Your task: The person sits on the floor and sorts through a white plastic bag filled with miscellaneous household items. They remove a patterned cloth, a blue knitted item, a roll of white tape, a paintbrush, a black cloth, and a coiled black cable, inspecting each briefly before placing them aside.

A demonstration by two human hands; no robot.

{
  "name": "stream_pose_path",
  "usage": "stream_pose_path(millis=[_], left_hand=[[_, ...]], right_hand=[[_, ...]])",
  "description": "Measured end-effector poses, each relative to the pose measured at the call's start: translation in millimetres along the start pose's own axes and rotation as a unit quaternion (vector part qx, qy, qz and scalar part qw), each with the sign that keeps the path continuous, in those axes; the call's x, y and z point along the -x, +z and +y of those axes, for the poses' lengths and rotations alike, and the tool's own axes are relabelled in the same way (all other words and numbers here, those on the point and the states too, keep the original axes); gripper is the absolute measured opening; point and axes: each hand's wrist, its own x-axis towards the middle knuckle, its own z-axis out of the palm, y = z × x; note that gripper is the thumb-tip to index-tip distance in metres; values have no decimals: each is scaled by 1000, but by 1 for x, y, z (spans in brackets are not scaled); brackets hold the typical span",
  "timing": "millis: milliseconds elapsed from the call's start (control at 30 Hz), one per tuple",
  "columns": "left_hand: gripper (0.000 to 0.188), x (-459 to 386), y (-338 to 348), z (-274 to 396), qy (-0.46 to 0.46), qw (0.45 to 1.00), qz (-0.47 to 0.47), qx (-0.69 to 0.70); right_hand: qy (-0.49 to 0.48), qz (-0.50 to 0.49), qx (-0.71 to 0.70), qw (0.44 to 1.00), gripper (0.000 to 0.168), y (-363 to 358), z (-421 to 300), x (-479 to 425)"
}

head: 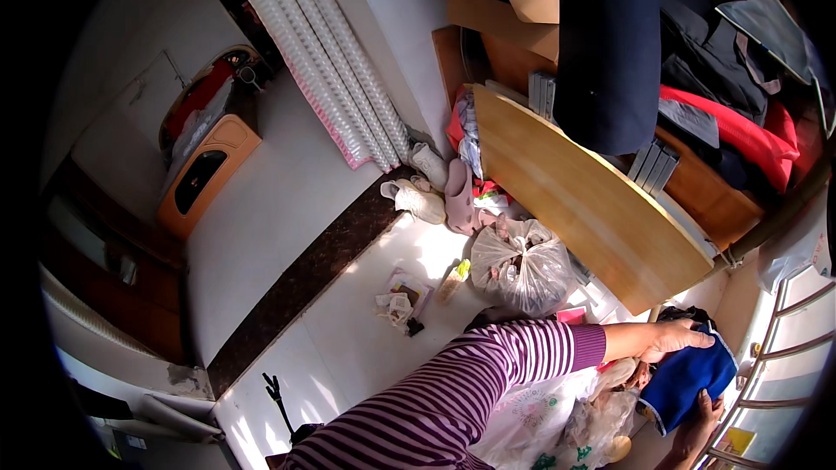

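Observation:
A dark blue cloth item with pale edging is stretched between my hands at the lower right. My left hand, at the end of a striped sleeve, grips its upper edge with the thumb on top. The lower right edge is held by my right hand, partly cut off by the frame's bottom. Just left of the cloth lie crumpled clear plastic bags and a white printed plastic bag. Some dark material shows behind my left hand.
A tied clear bag stands on the floor near pale shoes and a mauve clog. Wrappers lie left of it. A curved wooden panel leans above. Metal window bars run along the right.

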Motion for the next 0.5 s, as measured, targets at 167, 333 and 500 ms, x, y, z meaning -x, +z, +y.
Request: stream_pose_path(millis=[167, 333, 500], left_hand=[[57, -16, -11, 0, -28, 988, -134, -73], [38, -15, -22, -1, 38, 997, -61, 31], [62, -9, 3, 2, 31, 992, -88, -82]], right_hand=[[-18, 53, -48, 997, 45, 22, -31, 2], [0, 6, -22, 1000, 47, 43, -31, -7], [-33, 1, -80, 996, 48, 37, -45, 1]])
